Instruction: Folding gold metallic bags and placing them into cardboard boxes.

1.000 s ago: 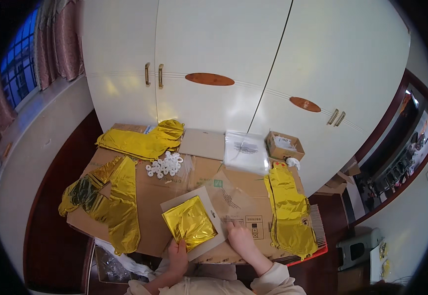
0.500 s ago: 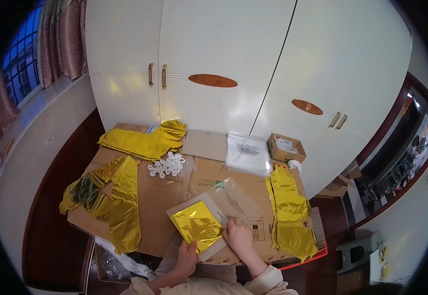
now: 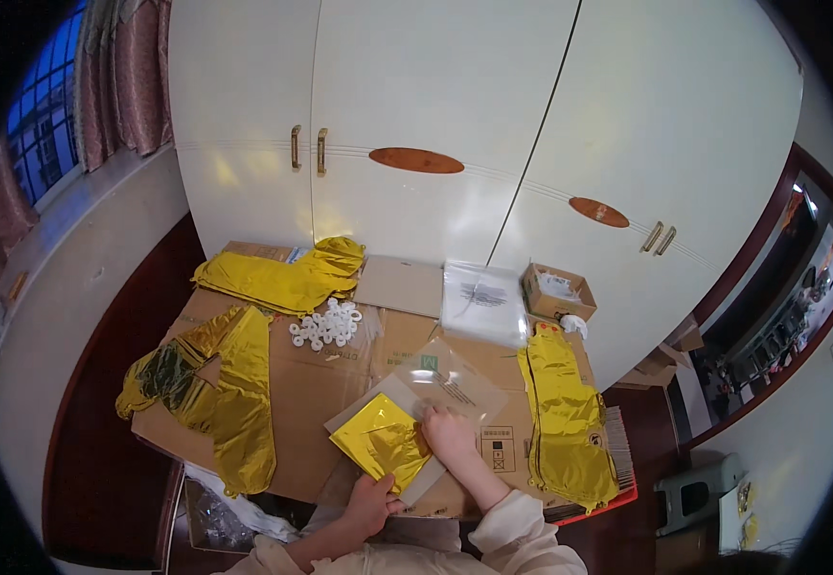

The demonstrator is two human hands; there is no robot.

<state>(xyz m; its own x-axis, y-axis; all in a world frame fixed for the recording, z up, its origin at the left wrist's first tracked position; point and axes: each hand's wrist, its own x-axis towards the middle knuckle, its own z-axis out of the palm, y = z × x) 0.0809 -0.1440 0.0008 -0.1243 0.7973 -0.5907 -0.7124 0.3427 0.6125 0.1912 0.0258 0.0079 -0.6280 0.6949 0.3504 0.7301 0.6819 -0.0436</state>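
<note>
A folded gold foil balloon [image 3: 375,433] lies on a grey card [image 3: 399,390] near the front of the cardboard-covered table. My left hand [image 3: 372,502] pinches its near corner, thumb on top of the foil. My right hand [image 3: 449,436] is closed with curled fingers at the foil's right edge, over the card; what the fingertips hold is hidden. A clear plastic bag [image 3: 466,374] with printing spreads out just beyond the right hand, partly over the card.
Flat gold foil balloons lie at the left [image 3: 244,412], back left [image 3: 268,280] and right [image 3: 567,412]. White rings [image 3: 325,326] are heaped mid-back. Behind are a stack of clear bags [image 3: 483,302], a small cardboard box [image 3: 558,290] and a white cupboard [image 3: 416,86].
My right hand has moved up and left, from the card's right side onto the foil's edge. The left hand still grips the near corner, shifted slightly right.
</note>
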